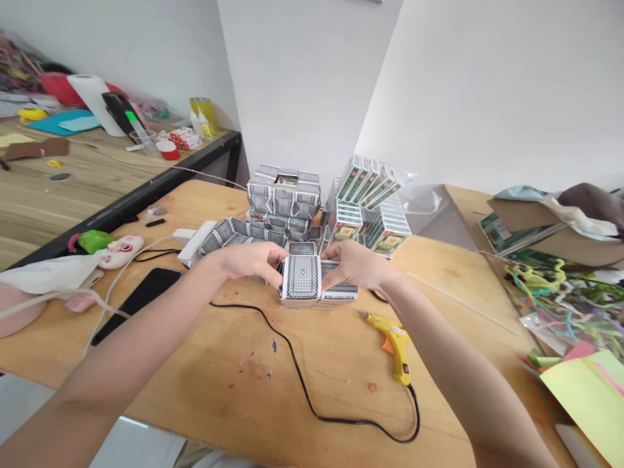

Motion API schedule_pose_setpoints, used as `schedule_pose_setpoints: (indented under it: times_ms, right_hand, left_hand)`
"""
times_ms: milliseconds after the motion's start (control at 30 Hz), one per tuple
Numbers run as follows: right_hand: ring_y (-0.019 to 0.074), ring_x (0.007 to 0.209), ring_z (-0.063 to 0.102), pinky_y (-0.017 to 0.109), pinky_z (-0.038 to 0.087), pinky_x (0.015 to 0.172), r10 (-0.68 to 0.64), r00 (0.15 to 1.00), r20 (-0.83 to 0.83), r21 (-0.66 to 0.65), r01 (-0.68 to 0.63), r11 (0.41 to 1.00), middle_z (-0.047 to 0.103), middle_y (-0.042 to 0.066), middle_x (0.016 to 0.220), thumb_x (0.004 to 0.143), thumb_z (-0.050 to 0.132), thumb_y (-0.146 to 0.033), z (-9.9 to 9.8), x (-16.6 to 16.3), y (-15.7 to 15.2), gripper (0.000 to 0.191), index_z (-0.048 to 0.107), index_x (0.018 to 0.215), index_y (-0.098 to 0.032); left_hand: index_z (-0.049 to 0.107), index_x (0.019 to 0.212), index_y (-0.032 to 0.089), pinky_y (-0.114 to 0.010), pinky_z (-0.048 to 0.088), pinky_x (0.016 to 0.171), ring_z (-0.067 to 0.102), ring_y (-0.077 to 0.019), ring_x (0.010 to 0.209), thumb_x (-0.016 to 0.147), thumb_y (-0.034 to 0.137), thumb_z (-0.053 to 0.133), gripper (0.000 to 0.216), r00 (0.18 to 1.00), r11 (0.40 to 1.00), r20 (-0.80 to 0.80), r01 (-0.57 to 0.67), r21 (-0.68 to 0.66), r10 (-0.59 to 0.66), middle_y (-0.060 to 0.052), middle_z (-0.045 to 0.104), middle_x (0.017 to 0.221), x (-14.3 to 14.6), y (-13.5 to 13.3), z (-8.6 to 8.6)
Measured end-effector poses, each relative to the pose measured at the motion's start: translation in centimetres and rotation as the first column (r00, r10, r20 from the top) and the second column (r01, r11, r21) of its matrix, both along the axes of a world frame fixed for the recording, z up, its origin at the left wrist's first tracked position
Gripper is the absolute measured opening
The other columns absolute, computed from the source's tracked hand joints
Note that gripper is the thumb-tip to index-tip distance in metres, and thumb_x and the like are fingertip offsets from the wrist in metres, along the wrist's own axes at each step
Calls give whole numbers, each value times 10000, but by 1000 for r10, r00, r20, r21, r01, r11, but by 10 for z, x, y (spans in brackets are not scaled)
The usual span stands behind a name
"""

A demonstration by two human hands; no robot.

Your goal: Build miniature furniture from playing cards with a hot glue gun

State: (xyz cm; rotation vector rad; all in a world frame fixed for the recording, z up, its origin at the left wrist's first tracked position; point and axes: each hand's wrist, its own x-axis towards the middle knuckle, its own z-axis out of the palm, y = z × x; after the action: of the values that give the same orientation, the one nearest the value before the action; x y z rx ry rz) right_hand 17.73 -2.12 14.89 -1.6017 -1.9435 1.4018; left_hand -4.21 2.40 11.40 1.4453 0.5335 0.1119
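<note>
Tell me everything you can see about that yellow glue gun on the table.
The hot glue gun is yellow plastic with an orange trigger and a small red switch on its handle. It lies on its side on the wooden table, its nozzle pointing toward the far left. A black cord runs from the handle's base and loops left across the table. No hand touches it; the right hand is nearest, but apart.
</note>
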Motion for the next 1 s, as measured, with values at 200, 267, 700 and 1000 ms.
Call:
schedule_pose_setpoints:
  times_ms: [200,267,700,1000]
  right_hand:
    - [169,657,574,263,447,602,-41,999,-24,-12,41,999,622,-18,667,485,782,-269,-3,3,3,315,698,771,-167]
    - [174,657,588,265,458,610,-55,997,-52,-33,53,998,629,-20,665,484,785,-276,-5,5,8,305,694,753,-166]
    - [188,1012,600,382,456,912,-190,936,-297,492,320,809,663,51,1041,729,623,-196,-23,16,-13,296,629,1024,-212]
    - [211,1098,574,506,311,1075,-146,989,-36,953,78,293,678,23,1042,815,592,-161,-46,-22,-64,196,636,979,-259]
  left_hand:
    - [702,645,143,-242,497,570,626,-145,582,516,92,695,138,991,980,-23,-134,-145,132,-15,709,658,9,6,-5]
    - [700,634,131,-231,485,563,620,-138,577,501,74,682,146,984,970,0,-177,-169,179,-20,707,645,12,9,-8]
    - [703,627,120,-250,467,602,611,-144,591,500,76,678,136,958,946,18,-281,-159,288,-36,703,638,8,7,-10]
    - [694,602,156,-226,452,616,592,-124,604,554,99,664,81,924,920,11,-379,-102,382,8,684,619,11,-21,-6]
